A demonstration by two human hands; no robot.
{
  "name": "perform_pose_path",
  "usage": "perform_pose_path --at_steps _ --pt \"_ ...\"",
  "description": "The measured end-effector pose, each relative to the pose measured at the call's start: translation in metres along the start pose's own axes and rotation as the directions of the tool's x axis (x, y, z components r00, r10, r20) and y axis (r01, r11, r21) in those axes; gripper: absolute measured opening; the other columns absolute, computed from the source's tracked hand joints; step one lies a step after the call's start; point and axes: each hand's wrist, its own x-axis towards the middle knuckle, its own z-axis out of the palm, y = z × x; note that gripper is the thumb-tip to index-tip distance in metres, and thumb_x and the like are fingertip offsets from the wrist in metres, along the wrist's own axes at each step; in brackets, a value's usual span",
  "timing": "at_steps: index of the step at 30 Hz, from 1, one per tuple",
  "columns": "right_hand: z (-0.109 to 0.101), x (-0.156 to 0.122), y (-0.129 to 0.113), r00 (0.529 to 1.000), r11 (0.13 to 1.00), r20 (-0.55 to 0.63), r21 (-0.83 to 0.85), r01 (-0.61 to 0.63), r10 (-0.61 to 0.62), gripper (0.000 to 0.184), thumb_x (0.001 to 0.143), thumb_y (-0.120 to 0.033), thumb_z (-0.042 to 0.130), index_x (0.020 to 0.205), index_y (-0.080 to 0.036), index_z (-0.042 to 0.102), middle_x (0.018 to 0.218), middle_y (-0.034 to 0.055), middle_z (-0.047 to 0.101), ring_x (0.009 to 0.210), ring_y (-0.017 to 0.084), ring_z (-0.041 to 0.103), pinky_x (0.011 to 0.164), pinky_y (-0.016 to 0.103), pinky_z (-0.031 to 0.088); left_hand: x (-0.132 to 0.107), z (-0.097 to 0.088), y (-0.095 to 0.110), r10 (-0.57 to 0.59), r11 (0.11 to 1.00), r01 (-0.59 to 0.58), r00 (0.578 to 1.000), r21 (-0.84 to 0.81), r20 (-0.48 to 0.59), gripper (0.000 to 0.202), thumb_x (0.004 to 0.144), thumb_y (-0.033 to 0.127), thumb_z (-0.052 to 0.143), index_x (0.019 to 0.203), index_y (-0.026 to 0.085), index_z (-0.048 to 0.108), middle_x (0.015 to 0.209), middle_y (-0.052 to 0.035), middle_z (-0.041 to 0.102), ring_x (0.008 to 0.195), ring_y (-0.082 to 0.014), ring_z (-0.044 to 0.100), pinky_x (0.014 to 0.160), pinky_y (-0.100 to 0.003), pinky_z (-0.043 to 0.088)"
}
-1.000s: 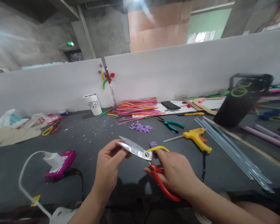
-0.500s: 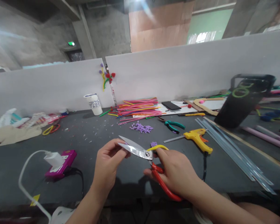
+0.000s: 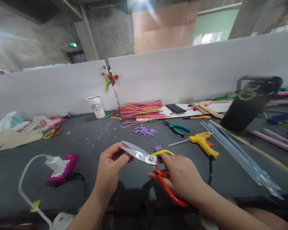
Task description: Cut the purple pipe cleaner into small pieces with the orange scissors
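Observation:
My right hand (image 3: 181, 174) grips a pair of scissors (image 3: 140, 155) with one red and one yellow handle. Their blades point left and are slightly apart. My left hand (image 3: 109, 174) is closed in a pinch at the blade tips, on a small purple piece that the blades and fingers mostly hide. Just behind the scissors' yellow handle lies a small purple clump (image 3: 157, 148). Farther back on the dark table (image 3: 96, 140) is a pile of short purple pieces (image 3: 145, 131).
Pink and yellow pipe cleaners (image 3: 141, 110) lie at the back, near a white cup (image 3: 96, 108). To the right are teal pliers (image 3: 179, 128), a yellow glue gun (image 3: 203, 142), clear glue sticks (image 3: 240, 156) and a black bottle (image 3: 249, 105). A magenta power strip (image 3: 64, 169) sits left.
The scissor blades have closed a little, their gap now narrower. Both hands stay in nearly the same place, and nothing else on the table has moved.

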Motion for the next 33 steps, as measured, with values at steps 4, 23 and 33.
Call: perform_pose_path --at_steps 4,23,33 --pt "0.0012 -0.0001 -0.0005 1.0 1.0 -0.002 -0.007 0.0 0.0 0.036 0.079 -0.051 0.041 0.078 -0.017 0.052 0.066 0.0053 0.062 0.06 0.021 0.058 0.053 0.027 0.028 0.0 -0.0004 -0.001 0.002 1.0 -0.002 1.0 0.005 0.013 0.015 0.069 0.006 0.055 0.065 0.018 0.061 0.061 0.0046 0.052 0.059 -0.0081 0.048 0.058 -0.018 0.039" --pt "0.0041 0.0005 -0.0014 0.998 0.999 -0.06 -0.034 0.031 -0.033 0.037 0.081 -0.051 0.039 0.072 -0.017 0.051 0.059 0.0037 0.06 0.053 0.017 0.055 0.05 0.026 0.023 -0.0002 -0.0037 -0.0002 -0.025 0.999 0.025 1.0 -0.034 -0.005 0.007 0.069 0.012 0.061 0.069 0.019 0.065 0.062 0.0046 0.057 0.059 -0.0074 0.051 0.059 -0.017 0.042" --pt "-0.0037 0.0086 -0.001 0.989 0.941 0.014 0.307 -0.143 0.146 0.03 0.074 -0.046 0.05 0.06 -0.019 0.047 0.051 -0.0015 0.051 0.046 0.011 0.045 0.046 0.022 0.024 0.0023 -0.0062 0.0011 -0.091 0.996 0.091 0.995 0.004 0.026 0.003 0.069 0.016 0.062 0.067 0.017 0.062 0.061 0.0029 0.06 0.058 -0.0083 0.052 0.056 -0.018 0.041"
